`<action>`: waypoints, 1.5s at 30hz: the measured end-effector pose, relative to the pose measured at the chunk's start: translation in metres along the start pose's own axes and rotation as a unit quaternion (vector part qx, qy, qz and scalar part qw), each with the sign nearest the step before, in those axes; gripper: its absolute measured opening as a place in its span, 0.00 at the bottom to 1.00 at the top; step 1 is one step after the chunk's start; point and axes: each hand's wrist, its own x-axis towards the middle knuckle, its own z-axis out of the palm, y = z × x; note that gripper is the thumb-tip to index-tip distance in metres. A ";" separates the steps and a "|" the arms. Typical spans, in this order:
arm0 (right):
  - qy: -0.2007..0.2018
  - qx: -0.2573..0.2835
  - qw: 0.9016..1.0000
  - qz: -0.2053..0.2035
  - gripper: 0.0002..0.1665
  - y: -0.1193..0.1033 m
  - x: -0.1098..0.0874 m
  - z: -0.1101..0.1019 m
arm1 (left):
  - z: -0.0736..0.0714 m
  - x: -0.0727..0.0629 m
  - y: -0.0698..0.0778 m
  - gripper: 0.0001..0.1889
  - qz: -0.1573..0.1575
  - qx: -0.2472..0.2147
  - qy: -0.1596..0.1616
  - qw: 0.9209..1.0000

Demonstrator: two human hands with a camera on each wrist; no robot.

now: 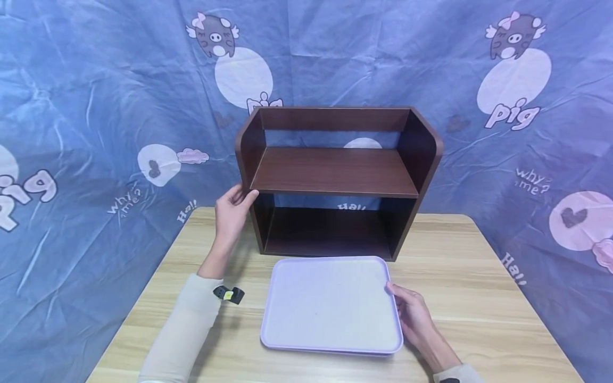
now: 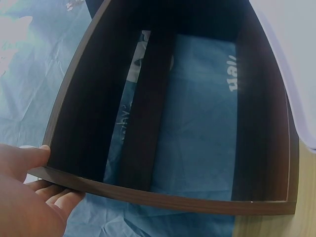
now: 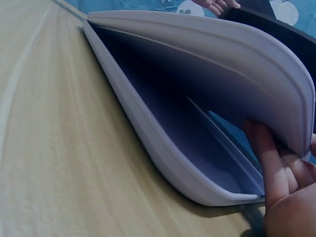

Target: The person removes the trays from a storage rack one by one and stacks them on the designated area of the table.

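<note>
My left hand (image 1: 231, 213) grips the left side of a dark brown two-tier wooden shelf (image 1: 335, 170), near the front end of its middle board. In the left wrist view the thumb lies inside the panel edge and the fingers outside it. My right hand (image 1: 415, 316) pinches the right rim of a pale lilac rectangular tray (image 1: 330, 303). The right wrist view shows that tray lifted on the hand's side, tilted over a second tray (image 3: 153, 148) lying on the table. Fingers reach under the upper tray; the two trays meet at the far end.
The shelf stands at the back of a light wood-grain table (image 1: 479, 303), directly behind the trays. A blue curtain (image 1: 119, 106) with pig drawings hangs behind and at both sides. A black band (image 1: 229, 294) is on the left wrist.
</note>
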 end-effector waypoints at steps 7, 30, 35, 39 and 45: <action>0.020 -0.062 0.997 0.028 0.15 0.000 0.003 -0.002 | 0.001 -0.001 0.001 0.27 0.000 0.005 0.002 1.000; 0.132 -0.501 0.843 -0.142 0.16 -0.010 -0.002 0.009 | 0.004 -0.003 0.003 0.27 0.000 0.004 0.000 1.000; 0.117 -0.519 0.834 -0.147 0.16 -0.005 0.001 0.009 | 0.004 -0.002 0.003 0.27 0.004 0.004 0.001 1.000; 0.105 -0.529 0.830 -0.144 0.18 -0.004 0.003 0.009 | 0.003 -0.002 0.003 0.26 0.009 0.003 0.000 1.000; 0.090 -0.533 0.832 -0.127 0.18 -0.005 0.006 0.009 | 0.002 -0.004 0.003 0.26 0.009 -0.001 0.003 1.000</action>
